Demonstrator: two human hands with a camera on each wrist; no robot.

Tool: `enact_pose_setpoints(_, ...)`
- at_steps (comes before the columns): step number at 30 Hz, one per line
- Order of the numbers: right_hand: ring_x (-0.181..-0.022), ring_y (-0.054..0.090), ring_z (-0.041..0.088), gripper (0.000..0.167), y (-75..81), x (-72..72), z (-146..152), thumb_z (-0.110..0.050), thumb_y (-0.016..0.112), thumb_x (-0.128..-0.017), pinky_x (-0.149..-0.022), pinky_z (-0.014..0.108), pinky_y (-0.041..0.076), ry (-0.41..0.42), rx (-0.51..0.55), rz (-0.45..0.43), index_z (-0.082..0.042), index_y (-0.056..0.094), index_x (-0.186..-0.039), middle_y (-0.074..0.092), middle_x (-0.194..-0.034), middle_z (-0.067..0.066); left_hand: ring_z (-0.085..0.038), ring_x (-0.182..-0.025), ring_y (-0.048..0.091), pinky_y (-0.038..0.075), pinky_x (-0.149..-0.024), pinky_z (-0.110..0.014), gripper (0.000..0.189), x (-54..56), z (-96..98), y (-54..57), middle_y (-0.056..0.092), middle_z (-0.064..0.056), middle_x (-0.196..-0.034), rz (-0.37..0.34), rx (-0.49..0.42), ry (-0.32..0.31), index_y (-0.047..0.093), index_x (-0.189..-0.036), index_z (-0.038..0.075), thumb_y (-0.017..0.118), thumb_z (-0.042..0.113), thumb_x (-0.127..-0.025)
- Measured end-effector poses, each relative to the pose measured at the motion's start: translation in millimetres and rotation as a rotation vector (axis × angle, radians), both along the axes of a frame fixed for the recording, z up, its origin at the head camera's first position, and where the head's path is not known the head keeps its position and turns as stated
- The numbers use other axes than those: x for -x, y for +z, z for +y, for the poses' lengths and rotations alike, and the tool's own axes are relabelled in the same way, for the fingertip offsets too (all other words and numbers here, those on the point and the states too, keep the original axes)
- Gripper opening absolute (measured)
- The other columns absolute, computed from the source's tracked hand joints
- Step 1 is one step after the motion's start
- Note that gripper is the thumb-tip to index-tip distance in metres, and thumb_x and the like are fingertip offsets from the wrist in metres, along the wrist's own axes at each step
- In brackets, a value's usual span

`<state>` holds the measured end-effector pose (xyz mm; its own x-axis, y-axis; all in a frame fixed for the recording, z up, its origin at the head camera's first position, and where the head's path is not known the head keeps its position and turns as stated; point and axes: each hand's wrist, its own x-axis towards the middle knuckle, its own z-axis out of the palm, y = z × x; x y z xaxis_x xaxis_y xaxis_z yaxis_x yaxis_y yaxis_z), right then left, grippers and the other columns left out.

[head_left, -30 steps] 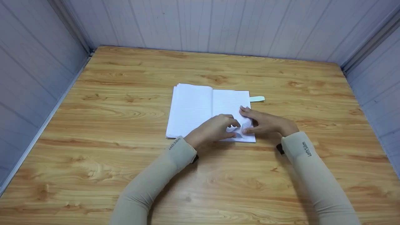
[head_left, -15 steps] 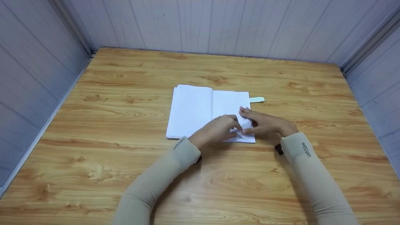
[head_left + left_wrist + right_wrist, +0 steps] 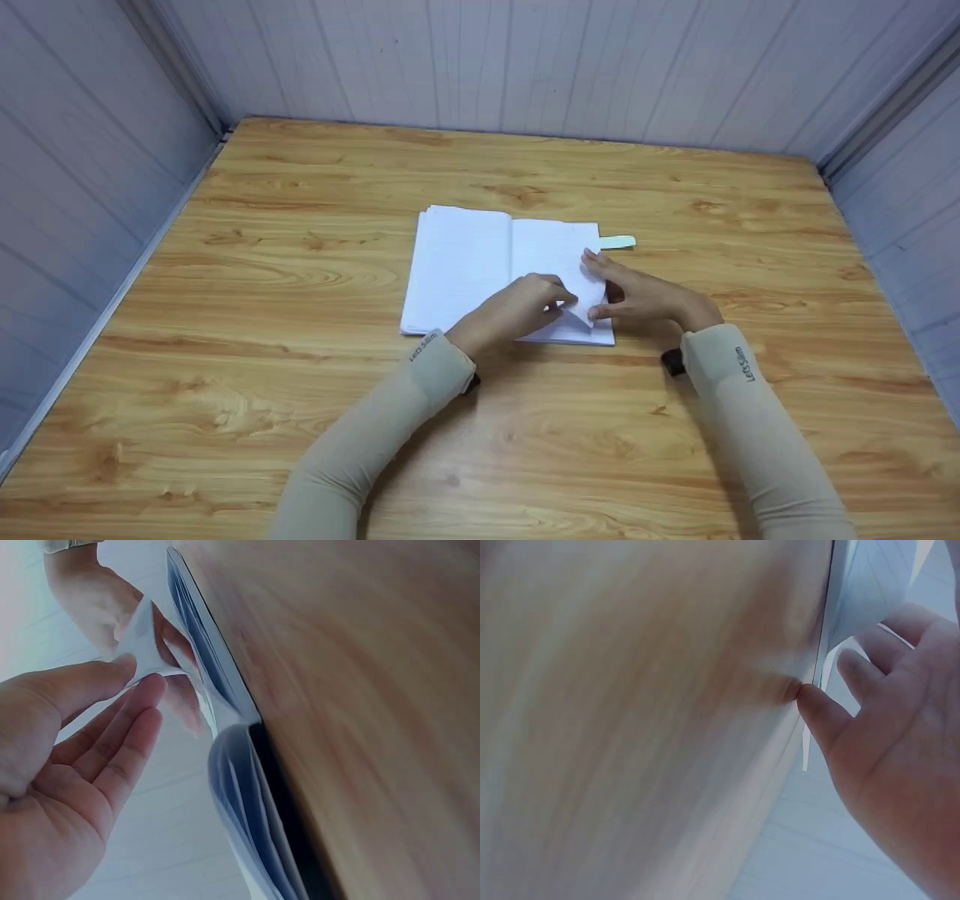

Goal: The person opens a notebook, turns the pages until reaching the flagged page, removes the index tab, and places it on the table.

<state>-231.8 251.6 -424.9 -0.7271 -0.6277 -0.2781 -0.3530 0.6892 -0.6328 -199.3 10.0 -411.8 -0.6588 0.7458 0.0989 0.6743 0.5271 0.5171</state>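
Observation:
An open notebook (image 3: 465,255) with white lined pages lies on the wooden table. My left hand (image 3: 517,304) pinches a page (image 3: 146,641) of its right half between thumb and index finger, and in the left wrist view that page stands raised and bent. The other fingers of this hand curve loosely below. At the notebook's right edge is my right hand (image 3: 645,296), fingers spread, with its fingertips and thumb touching the page's outer part. In the right wrist view this hand (image 3: 907,720) has its little finger against the table surface, beside the notebook edge.
A pale green strip (image 3: 618,241) sticks out from the notebook's right edge near the top. The wooden table (image 3: 300,255) surrounds the notebook. White panelled walls (image 3: 540,67) stand at the back and both sides.
My left hand dips right toward the page's lower corner, then draws back a little left with the page lifted. The right hand shifts slightly right. The page corner stands up more.

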Motion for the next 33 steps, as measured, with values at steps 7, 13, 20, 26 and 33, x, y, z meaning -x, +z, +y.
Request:
enact_pose_setpoints(7, -0.149, -0.009, 0.031, 0.112, -0.2, 2.6, 2.7, -0.035, 0.073, -0.083, -0.12, 0.052, 0.003, -0.066, 0.081, 0.026, -0.003, -0.008, -0.153, -0.013, -0.161, 0.015, -0.02, -0.101, 0.066, 0.054, -0.086, -0.028, 0.03, 1.0, -5.8, 0.0, 0.07, -0.011, -0.112, 0.027, -0.117, 0.014, 0.068, -0.117, 0.002, 0.057, -0.004, -0.09)
enact_pose_setpoints(13, -0.148, -0.012, 0.027, 0.115, 0.2, 3.5, 3.9, -0.033, 0.074, -0.083, -0.12, 0.052, 0.003, -0.141, 0.095, 0.019, -0.009, -0.016, -0.152, -0.018, -0.16, 0.012, -0.022, -0.099, 0.066, 0.054, -0.085, -0.027, 0.034, 2.4, -9.2, -1.2, 0.069, -0.014, -0.113, -0.01, -0.252, 0.065, 0.065, -0.121, 0.0, 0.056, -0.007, -0.089)
enact_pose_setpoints(20, -0.148, -0.013, 0.027, 0.116, 0.7, 3.9, 3.0, -0.038, 0.073, -0.083, -0.12, 0.053, 0.003, -0.194, 0.055, 0.022, -0.013, -0.017, -0.152, -0.018, -0.161, 0.01, -0.018, -0.095, 0.067, 0.053, -0.086, -0.023, 0.036, 2.2, -16.1, 3.7, 0.069, -0.011, -0.114, -0.049, -0.335, 0.156, 0.063, -0.124, 0.002, 0.059, -0.005, -0.089)
enact_pose_setpoints(26, -0.148, -0.013, 0.028, 0.114, 0.9, 3.3, 4.0, -0.038, 0.071, -0.084, -0.12, 0.053, 0.001, -0.193, 0.054, 0.015, -0.015, -0.018, -0.152, -0.018, -0.161, 0.007, -0.019, -0.093, 0.067, 0.054, -0.085, -0.023, 0.035, 2.4, -21.7, 6.6, 0.068, -0.012, -0.118, -0.079, -0.384, 0.198, 0.063, -0.123, 0.002, 0.06, -0.003, -0.089)
enact_pose_setpoints(33, -0.149, -0.01, 0.025, 0.113, -0.5, 0.9, 4.5, -0.039, 0.072, -0.084, -0.12, 0.052, 0.005, -0.175, 0.053, 0.026, -0.013, -0.013, -0.153, -0.014, -0.162, 0.007, -0.019, -0.087, 0.066, 0.054, -0.082, -0.022, 0.036, 2.6, -28.5, 6.7, 0.068, -0.012, -0.116, -0.083, -0.455, 0.231, 0.064, -0.124, 0.003, 0.06, -0.004, -0.088)
